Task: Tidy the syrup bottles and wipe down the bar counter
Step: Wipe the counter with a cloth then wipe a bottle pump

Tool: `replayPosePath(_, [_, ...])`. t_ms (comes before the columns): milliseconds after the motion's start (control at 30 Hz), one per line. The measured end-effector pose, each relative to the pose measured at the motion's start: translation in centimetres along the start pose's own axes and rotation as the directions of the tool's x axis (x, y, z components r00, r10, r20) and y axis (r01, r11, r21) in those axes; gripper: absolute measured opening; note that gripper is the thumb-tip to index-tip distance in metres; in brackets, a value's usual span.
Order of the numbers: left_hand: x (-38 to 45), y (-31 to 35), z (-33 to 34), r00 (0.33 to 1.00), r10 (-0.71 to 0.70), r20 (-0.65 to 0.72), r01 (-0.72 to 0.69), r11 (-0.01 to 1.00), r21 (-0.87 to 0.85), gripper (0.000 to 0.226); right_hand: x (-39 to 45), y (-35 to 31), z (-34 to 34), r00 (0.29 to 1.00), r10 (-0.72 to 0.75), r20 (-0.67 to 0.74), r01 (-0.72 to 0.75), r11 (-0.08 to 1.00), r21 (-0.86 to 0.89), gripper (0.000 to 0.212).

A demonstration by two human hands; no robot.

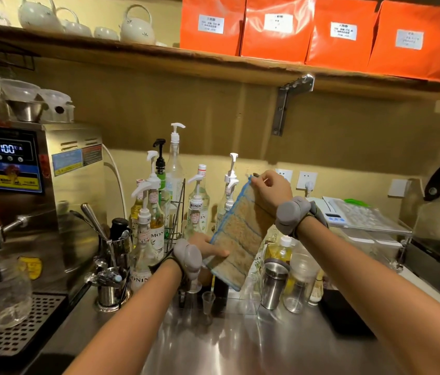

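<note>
A beige cleaning cloth with blue edging hangs stretched in the air above the steel counter. My right hand pinches its top corner. My left hand grips its lower left edge. Behind the cloth stand several clear syrup bottles with white pumps, grouped against the wall. More of them, labelled Monin, crowd the left of the group. The cloth hides part of the bottles on the right.
A steel hot-water machine and drip grate fill the left. A tool cup, steel shaker, small glasses and a plastic jar stand on the counter. A scale sits right, a wooden shelf overhead.
</note>
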State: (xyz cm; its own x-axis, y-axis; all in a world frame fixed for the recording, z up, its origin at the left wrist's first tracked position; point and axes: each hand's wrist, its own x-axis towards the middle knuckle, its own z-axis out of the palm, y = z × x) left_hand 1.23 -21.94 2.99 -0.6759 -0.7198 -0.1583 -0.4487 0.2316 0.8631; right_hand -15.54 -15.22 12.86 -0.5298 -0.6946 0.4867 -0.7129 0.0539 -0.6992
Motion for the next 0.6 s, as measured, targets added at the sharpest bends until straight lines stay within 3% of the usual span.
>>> replayPosePath(67, [-0.1,-0.4,-0.4,0.999,-0.044,-0.007,0.044,0.999,0.003,0.019,0.0,0.9,-0.4,0.998,0.046,-0.035,-0.046,0.999,-0.011,0.026])
replayPosePath(167, [0.1,-1.0,-1.1,0.996,-0.085,-0.031,0.085,0.996,-0.005,0.044,-0.2,2.4,-0.6,0.992,0.105,-0.070,-0.108,0.993,-0.039,0.026])
replayPosePath(267, [-0.6,-1.2,-1.7,0.994,-0.079,-0.070,0.071,0.992,-0.103,0.022,-0.6,3.7,-0.7,0.979,0.174,-0.105,-0.180,0.982,-0.050,0.029])
replayPosePath(433, [-0.5,-0.9,-2.4,0.977,-0.089,-0.193,0.032,0.959,-0.283,0.043,-1.0,5.0,-0.4,0.964,0.256,-0.074,-0.261,0.963,-0.066,0.036])
replayPosePath(600, [-0.2,-0.2,-2.5,0.950,-0.097,-0.298,0.002,0.953,-0.303,0.028,-2.2,5.1,1.3,0.959,0.283,-0.003,-0.283,0.957,-0.061,0.031])
